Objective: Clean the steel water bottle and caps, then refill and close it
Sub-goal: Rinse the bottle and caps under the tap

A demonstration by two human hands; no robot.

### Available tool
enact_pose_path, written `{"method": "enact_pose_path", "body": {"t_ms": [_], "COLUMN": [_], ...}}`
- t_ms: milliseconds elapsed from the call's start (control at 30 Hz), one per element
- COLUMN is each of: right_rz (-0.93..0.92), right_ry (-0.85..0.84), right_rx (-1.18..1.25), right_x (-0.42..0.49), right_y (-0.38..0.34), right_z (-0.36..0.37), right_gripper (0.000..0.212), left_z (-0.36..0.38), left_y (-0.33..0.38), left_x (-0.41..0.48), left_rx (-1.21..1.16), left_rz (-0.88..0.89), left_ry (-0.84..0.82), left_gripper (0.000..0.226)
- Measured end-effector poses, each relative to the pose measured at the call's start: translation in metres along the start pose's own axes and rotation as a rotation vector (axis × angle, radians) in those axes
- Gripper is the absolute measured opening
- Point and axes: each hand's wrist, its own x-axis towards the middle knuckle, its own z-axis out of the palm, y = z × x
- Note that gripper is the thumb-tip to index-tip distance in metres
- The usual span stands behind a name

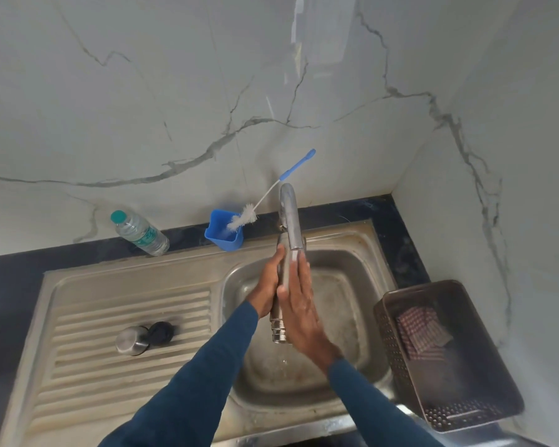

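Frame centre: cylindrical steel water bottle point(279, 329), threaded neck lowermost, sandwiched between flat-fingered left hand point(265, 287) and right hand point(299, 304) under chrome tap point(289, 214). Judgement: roll between palms, press firmly; wet steel slips.

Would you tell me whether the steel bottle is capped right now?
Uncapped: the steel bottle shows a bare threaded mouth; the steel cap and black cap lie on the drainboard.

Steel bottle point(279, 332) mostly covered, checked cloth point(421, 330) in basket point(392, 346) blurred
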Motion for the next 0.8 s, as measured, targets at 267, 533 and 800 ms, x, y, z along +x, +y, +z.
{"method": "enact_pose_path", "body": {"t_ms": [267,533,800], "right_rz": [0.244,0.214,-0.089], "right_ry": [0.129,0.014,-0.042], "right_rx": [0.073,0.076,-0.111], "right_x": [0.116,0.081,-0.040], "right_y": [0.023,-0.004,-0.006], "right_z": [-0.016,0.000,-0.004], "right_gripper": [0.045,0.057,0.068], "left_z": [-0.001,-0.006,-0.009], "left_y": [0.003,0.000,0.000], "left_x": [-0.010,-0.005,0.004], "left_rx": [0.164,-0.034,-0.207], "left_rz": [0.050,0.096,-0.007], "left_ry": [-0.014,-0.012,0.083], "left_gripper": [0.059,0.072,0.072]}}
